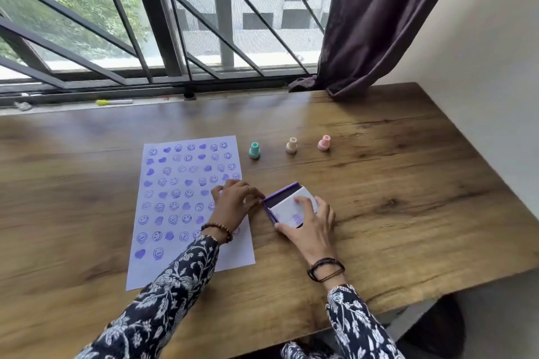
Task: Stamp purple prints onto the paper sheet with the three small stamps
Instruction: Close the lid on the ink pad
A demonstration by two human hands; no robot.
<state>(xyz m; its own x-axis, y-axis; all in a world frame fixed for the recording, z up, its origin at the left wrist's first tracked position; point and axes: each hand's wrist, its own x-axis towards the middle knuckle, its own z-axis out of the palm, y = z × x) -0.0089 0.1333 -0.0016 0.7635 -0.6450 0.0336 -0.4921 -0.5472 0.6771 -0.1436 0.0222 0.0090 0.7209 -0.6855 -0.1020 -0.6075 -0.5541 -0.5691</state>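
Purple ink pad [284, 198] at frame centre: I see right hand [310, 223] gripping its white lid, left hand [233, 202] holding its left edge, over the print-covered paper sheet [189, 207]. Teal stamp [254, 150], cream stamp [291, 145], pink stamp [324, 142] stand apart above.

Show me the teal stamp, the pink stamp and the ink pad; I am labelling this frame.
teal stamp [254, 150], head view, middle of its body.
pink stamp [324, 143], head view, middle of its body.
ink pad [284, 195], head view, on the dark purple pad beneath the half-shut lid.
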